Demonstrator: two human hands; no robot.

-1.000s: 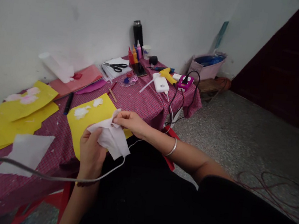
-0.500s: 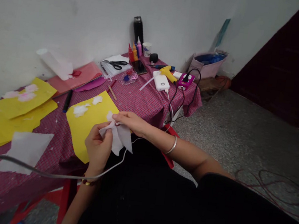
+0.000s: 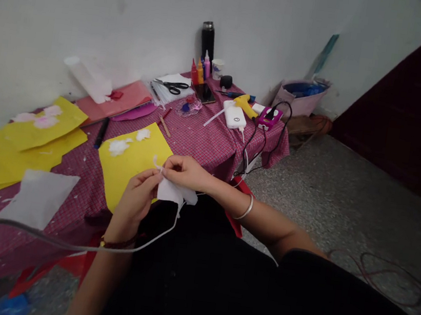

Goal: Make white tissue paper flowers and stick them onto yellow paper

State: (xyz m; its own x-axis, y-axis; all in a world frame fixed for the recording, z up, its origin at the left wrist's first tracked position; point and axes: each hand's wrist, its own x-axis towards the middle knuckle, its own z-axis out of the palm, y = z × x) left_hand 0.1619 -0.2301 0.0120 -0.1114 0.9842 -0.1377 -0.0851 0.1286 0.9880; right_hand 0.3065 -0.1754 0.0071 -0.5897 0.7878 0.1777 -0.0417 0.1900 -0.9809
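Observation:
Both my hands hold a piece of white tissue paper just off the near edge of the table. My left hand pinches its left end with closed fingers. My right hand pinches it from above, a silver bangle on that wrist. The tissue hangs crumpled below my fingers. Right behind it lies a yellow paper sheet with white tissue tufts stuck on it.
The table has a pink checked cloth. On it lie more yellow sheets, a white sheet, scissors, paint bottles, a black flask, a yellow glue gun, a white power bank with cables. A white cable crosses in front of me.
My hands have drawn closer together and bunched the tissue, which now looks smaller and hangs lower. The view has shifted slightly to the left.

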